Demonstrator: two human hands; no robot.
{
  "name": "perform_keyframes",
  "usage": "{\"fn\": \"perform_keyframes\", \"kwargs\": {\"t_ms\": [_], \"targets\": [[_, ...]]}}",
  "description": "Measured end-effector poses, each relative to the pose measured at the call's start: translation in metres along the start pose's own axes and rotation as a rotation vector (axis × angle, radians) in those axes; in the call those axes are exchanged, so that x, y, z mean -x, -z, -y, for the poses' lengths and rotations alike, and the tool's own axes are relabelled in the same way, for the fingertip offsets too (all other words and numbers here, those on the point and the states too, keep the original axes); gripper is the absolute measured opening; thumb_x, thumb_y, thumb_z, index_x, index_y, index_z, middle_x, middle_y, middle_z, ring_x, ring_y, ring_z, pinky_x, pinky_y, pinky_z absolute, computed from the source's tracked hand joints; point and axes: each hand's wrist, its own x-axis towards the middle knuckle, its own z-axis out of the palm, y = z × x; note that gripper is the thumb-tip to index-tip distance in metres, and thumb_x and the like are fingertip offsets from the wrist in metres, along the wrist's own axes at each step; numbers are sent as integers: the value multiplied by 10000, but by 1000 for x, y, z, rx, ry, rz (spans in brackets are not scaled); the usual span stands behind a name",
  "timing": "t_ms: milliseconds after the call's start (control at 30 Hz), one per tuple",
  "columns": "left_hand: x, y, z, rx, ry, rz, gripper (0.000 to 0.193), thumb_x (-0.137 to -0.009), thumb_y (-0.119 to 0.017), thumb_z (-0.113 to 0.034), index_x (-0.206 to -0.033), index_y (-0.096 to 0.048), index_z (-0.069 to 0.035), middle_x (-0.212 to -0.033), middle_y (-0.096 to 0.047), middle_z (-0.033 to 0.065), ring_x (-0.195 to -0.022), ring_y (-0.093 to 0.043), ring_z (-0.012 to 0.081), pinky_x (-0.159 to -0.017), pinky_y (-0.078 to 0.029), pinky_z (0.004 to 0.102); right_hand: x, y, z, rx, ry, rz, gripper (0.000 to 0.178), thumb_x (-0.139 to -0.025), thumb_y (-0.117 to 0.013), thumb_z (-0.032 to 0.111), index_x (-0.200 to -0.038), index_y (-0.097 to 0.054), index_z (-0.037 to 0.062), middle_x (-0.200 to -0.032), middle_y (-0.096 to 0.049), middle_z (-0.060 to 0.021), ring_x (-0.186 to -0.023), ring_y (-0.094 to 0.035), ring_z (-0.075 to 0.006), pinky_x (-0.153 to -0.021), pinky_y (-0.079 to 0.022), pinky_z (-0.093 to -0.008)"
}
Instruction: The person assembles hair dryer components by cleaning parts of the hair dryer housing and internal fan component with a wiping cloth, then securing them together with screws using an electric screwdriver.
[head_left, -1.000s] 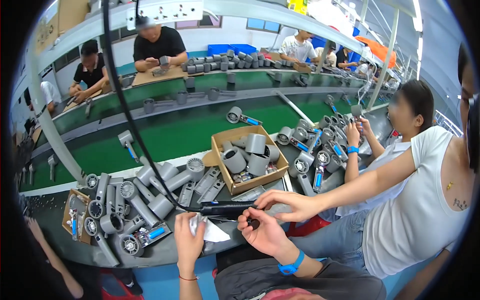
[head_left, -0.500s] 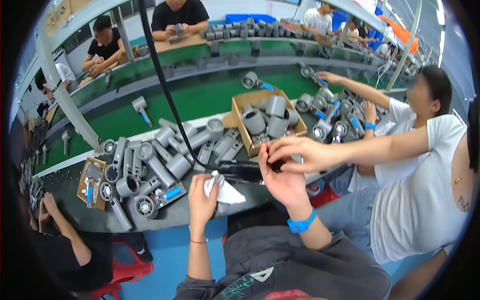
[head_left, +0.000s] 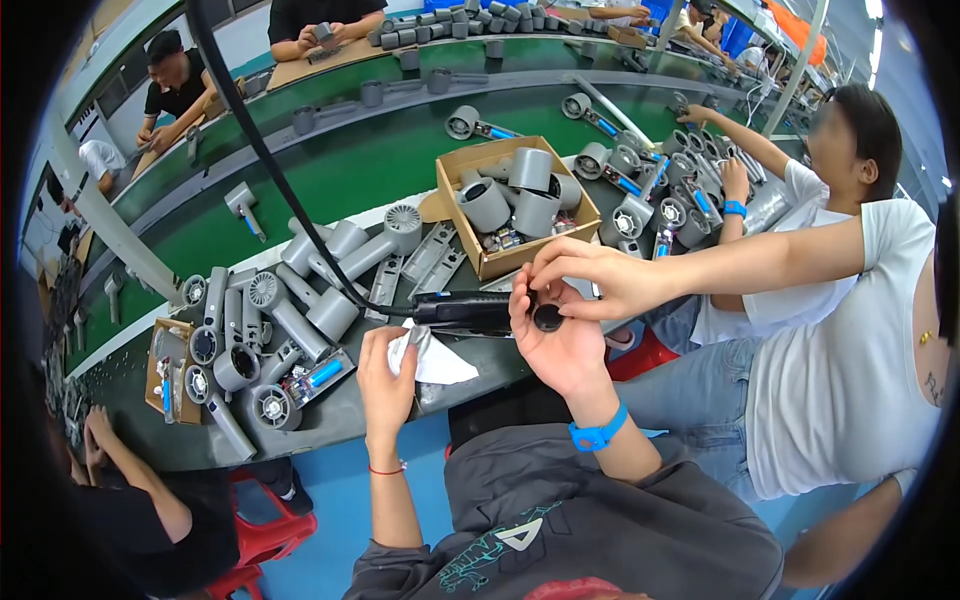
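Note:
My left hand (head_left: 388, 385) is closed, pinching a crumpled white tissue (head_left: 440, 360) against the table's near edge, with a small grey piece at the fingertips. My right hand (head_left: 565, 350) is palm up with fingers spread, a blue band on its wrist. A round black disc (head_left: 547, 318) is at its palm, touched by the fingers of a co-worker's hand (head_left: 610, 285) reaching in from the right. Whether the disc rests on my palm or hangs from those fingers is hard to tell. Between my hands lies a black corded handheld tool (head_left: 465, 312).
Grey handheld-fan housings (head_left: 300, 310) are heaped to the left. A cardboard box (head_left: 500, 262) of grey cylinders stands beyond my hands, and a smaller parts box (head_left: 165, 375) far left. A black cord (head_left: 265, 150) crosses the view. More fan parts and co-workers line the green belt (head_left: 330, 160).
The view has shifted, so the tool and boxes appear moved. The black disc shows more clearly between my right palm and the co-worker's fingers. My left hand keeps its hold on the tissue.

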Motion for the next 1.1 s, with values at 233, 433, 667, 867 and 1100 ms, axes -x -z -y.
{"fn": "perform_keyframes", "kwargs": {"t_ms": [233,433,667,867,1100], "targets": [[-5,2,0,11,-11,-23,201,-859,-623,-68,-1036,-608,26,-1040,-608,155,-993,-602,329,-895,-458,365,2,9,8,-111,-103,-65,335,-999,-445,220,-1152,-560,-54,-936,-595,-109,-814,-589,-205,-719,-561,-281],[0,0,1,23,8,1,207,-861,-623,-104,-1021,-608,26,-1027,-612,152,-982,-601,317,-894,-456,364,9,20,10,-100,-13,-79,379,-1007,-467,274,-1177,-600,-38,-1105,-643,-160,-983,-635,-270,-840,-580,-335],[-1,1,2,15,-14,8,213,-876,-616,-124,-1026,-607,27,-1013,-610,151,-956,-599,309,-878,-458,360,11,29,10,-166,35,-47,398,-1008,-483,282,-1178,-589,-63,-1176,-631,-185,-1066,-626,-283,-908,-565,-350],[-2,1,1,18,-18,16,172,-872,-616,-76,-1015,-607,19,-1014,-602,151,-964,-594,332,-873,-458,378,21,30,11,-152,77,-43,454,-1024,-448,322,-1269,-540,-49,-1281,-592,-184,-1159,-587,-292,-983,-524,-375],[0,0,7,8,-23,23,193,-890,-603,-96,-1036,-603,30,-1015,-603,137,-964,-589,280,-897,-445,338,28,15,11,-171,54,114,517,-1037,-406,358,-1381,-466,-24,-1399,-534,-154,-1266,-531,-288,-1088,-434,-397]]}}
